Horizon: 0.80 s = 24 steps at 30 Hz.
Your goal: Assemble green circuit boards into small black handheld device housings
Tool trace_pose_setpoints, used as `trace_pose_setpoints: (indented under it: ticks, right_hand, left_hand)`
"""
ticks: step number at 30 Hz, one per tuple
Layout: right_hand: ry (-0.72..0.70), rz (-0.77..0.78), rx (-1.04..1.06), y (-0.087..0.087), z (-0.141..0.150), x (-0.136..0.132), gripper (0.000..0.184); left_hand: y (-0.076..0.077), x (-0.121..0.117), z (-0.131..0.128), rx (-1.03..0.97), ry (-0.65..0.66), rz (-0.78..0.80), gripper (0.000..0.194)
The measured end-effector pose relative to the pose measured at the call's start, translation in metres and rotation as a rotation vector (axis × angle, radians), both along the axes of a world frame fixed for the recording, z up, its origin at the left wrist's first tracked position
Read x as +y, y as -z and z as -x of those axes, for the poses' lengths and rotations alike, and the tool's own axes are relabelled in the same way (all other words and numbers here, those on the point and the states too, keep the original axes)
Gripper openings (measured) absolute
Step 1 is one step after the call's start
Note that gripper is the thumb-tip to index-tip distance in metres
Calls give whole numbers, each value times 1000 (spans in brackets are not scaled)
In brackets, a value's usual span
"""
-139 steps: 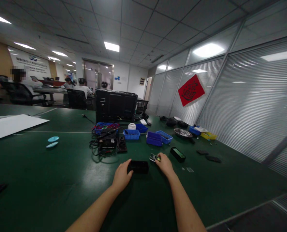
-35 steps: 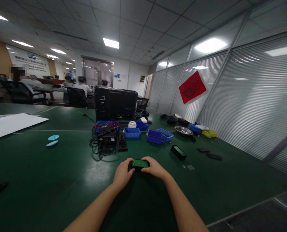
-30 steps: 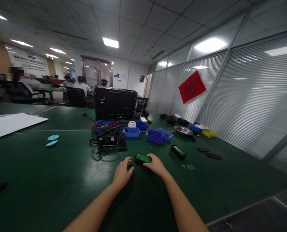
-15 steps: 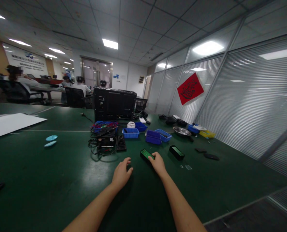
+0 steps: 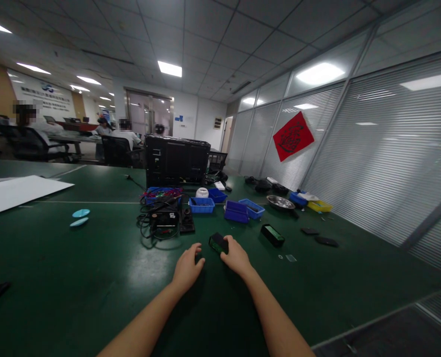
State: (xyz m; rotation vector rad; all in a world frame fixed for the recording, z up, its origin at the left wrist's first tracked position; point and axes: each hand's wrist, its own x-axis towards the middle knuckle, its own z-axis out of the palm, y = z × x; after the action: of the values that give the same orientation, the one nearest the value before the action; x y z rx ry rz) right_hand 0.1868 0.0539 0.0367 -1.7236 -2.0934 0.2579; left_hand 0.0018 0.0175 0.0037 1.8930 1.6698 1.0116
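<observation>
My right hand (image 5: pixel 236 256) grips the right end of a small black case (image 5: pixel 218 242), thumb on the near side. The case is tipped so that its green circuit-board side faces toward me and a plain black side shows on top. To its left, my left hand (image 5: pixel 188 267) rests at the table with fingers apart and holds nothing; a small gap separates it from the case. A second black case (image 5: pixel 273 235) with a green board in its opening lies to the right. Near that one are a small white ring (image 5: pixel 280 257) and a clear flat piece (image 5: pixel 291 258).
Blue bins (image 5: pixel 201 205), a white ball (image 5: pixel 202 193) and a tangle of black cables (image 5: pixel 149 218) stand beyond my hands. Behind them rises a large black monitor-like unit (image 5: pixel 178 161). A metal bowl (image 5: pixel 280 202) and dark flat pieces (image 5: pixel 326 241) lie right, light-blue pieces (image 5: pixel 81 213) left.
A board went into the black case, held by both hands. My left hand then let go, and my right hand swung the case rightward, brought it back and tipped it onto its side.
</observation>
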Motion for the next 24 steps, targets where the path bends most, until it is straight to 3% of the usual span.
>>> trace_pose_setpoints:
  ticks: [6, 14, 21, 24]
  right_hand:
    - [34, -105, -147, 1, 11, -4, 55]
    - [-58, -465, -421, 10, 47, -22, 38]
    - [-178, -501, -338, 7, 62, -38, 51]
    - [-211, -513, -209, 7, 62, -40, 42]
  left_hand:
    - [4, 2, 0, -16, -1, -23, 44]
    - [7, 7, 2, -63, -88, -63, 43]
    - [14, 12, 7, -240, -142, -86, 38]
    - [14, 13, 8, -285, -144, -89, 37]
